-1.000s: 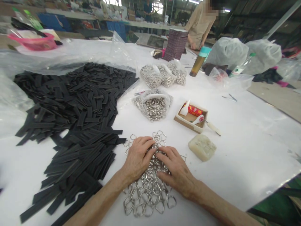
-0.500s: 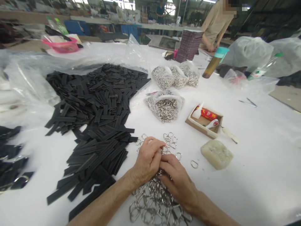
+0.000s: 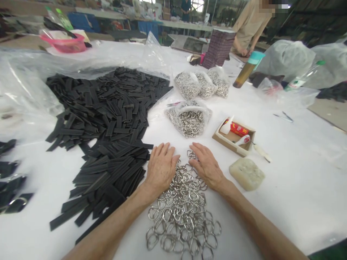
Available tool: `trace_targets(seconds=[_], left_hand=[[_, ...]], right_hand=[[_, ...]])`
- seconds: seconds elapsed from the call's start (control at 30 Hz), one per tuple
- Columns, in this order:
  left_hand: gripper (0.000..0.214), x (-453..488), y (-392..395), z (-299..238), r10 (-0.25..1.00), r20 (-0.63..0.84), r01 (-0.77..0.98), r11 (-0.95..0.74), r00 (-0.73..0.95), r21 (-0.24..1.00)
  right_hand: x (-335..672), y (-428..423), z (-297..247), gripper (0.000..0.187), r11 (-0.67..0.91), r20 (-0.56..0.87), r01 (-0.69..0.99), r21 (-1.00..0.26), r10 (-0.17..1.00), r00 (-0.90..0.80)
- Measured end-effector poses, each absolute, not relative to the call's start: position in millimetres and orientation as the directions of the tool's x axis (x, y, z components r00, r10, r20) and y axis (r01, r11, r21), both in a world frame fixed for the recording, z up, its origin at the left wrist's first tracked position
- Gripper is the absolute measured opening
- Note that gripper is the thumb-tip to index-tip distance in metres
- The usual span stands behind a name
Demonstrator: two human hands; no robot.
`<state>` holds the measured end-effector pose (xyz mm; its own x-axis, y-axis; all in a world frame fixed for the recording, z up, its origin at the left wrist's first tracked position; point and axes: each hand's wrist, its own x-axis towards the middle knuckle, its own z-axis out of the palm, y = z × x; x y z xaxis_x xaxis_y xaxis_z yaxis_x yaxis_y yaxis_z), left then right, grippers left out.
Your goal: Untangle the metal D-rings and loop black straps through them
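A loose heap of silvery metal D-rings (image 3: 184, 209) lies on the white table in front of me. My left hand (image 3: 162, 168) rests palm down along the heap's upper left side, fingers stretched forward. On the upper right side, my right hand (image 3: 206, 164) lies with its fingers extended, touching a few rings at the far end. Neither hand grips anything. Just left of my left hand is a pile of short black webbing strips (image 3: 108, 177), which spreads into a larger mound farther back.
Beyond my hands sits an open bag of D-rings (image 3: 191, 121), with three filled bags (image 3: 200, 85) behind it. To the right are a cardboard box (image 3: 233, 141) with a red tube and a block of wax-like material (image 3: 246, 174). A person (image 3: 251, 32) stands at the far side.
My hands have moved apart and forward, from close together over the rings to either side of the heap. Their fingers have straightened. The scattered rings ahead are now nearer the heap.
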<state>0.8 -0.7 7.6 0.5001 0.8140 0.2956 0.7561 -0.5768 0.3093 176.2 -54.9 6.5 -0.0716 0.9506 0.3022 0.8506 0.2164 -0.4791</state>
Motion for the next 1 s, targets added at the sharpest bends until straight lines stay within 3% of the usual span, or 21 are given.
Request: trace_targets(seconds=[0.07,0.17,0.3,0.47,0.77,0.9,1.0], left_hand=[[0.027,2.6,-5.8,6.8,0.803,0.33,0.724,-0.593,0.497,0.352],[0.027,5.0,-13.8,7.6,0.771,0.378,0.602,-0.636,0.512,0.483],[0.024,5.8,-18.4,9.8,0.817,0.377,0.551,-0.574,0.437,0.606],[0.026,5.5,-18.8,11.3,0.853,0.364,0.493,-0.515,0.374,0.701],[0.027,-3.8,-22.3,18.3,0.885,0.325,0.302,-0.426,0.332,0.853],[0.028,-5.5,-19.8,21.2,0.856,0.36,0.273,-0.472,0.371,0.838],[0.03,-3.7,-19.2,27.5,0.653,0.359,0.29,-0.671,0.667,0.682]], right_hand=[[167.9,-51.7,5.2,0.036,0.257,0.265,0.838,-0.481,0.954,-0.14],[153.2,-58.0,8.8,0.024,0.314,0.257,0.729,-0.608,0.947,-0.194],[143.6,-67.9,11.2,0.022,0.296,0.276,0.598,-0.745,0.953,-0.128],[134.9,-69.0,10.6,0.013,0.259,0.253,0.576,-0.775,0.963,-0.093],[117.4,-78.0,26.6,0.018,0.154,0.157,0.382,-0.911,0.987,-0.024],[127.8,-75.7,39.3,0.018,0.213,0.241,0.416,-0.884,0.971,0.014],[149.7,-54.4,43.6,0.018,0.177,0.333,0.594,-0.785,0.929,0.163]])
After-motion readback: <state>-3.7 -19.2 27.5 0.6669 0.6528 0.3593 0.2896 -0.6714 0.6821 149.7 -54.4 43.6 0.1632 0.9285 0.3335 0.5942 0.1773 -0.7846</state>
